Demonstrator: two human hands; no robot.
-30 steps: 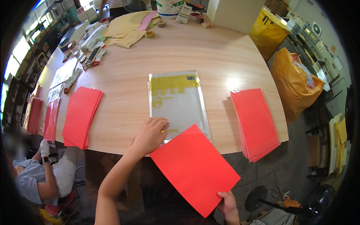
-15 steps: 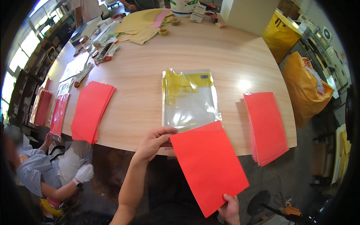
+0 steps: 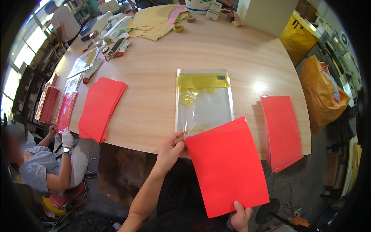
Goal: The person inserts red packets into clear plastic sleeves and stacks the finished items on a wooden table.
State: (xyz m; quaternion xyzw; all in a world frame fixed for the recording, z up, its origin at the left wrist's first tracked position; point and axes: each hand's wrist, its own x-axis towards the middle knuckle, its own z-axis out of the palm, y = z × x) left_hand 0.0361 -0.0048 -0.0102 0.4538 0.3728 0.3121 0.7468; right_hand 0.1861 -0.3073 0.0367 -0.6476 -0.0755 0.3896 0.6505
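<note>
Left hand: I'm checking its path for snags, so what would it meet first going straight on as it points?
The left hand would probably meet the clear bag first; the red sheet is close beside, and depth is unclear.

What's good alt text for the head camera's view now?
A person's right hand holds a red sheet by its lower edge, the left hand at its upper-left corner. The sheet's top overlaps a clear bag on a wooden table, between two red stacks.
</note>
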